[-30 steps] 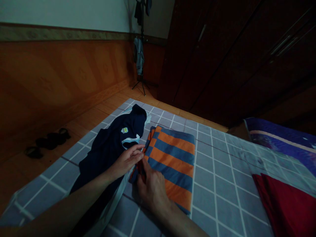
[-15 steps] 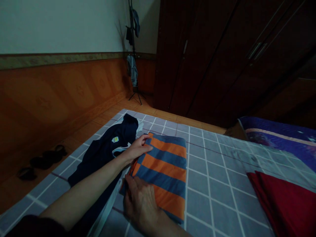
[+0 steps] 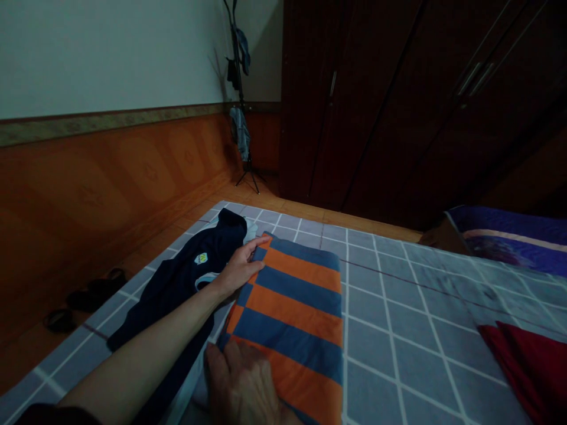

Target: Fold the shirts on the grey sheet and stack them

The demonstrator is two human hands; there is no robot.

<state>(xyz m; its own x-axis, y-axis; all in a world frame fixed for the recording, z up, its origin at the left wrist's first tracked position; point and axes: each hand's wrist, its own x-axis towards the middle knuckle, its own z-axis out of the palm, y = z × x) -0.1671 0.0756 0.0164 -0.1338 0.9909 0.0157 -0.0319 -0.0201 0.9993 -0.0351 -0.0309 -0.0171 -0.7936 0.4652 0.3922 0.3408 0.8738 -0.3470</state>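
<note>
A folded cloth with orange and blue stripes lies on the grey checked bed cover. My left hand holds its far left corner, the thumb on top and the fingers at the edge. At the near left edge of the same cloth, my right hand has its fingers curled in a grip. Just left of the cloth, partly under my left forearm, is a dark navy garment with a small badge and light trim.
Red folded fabric lies at the right. Beyond the bed are a coat stand, a dark wardrobe and a purple blanket. Dark sandals are on the floor at the left.
The view has shifted a little, and the striped cloth appears larger and spread somewhat wider. Both hands keep to its left edge, with my right hand now lower in view.
</note>
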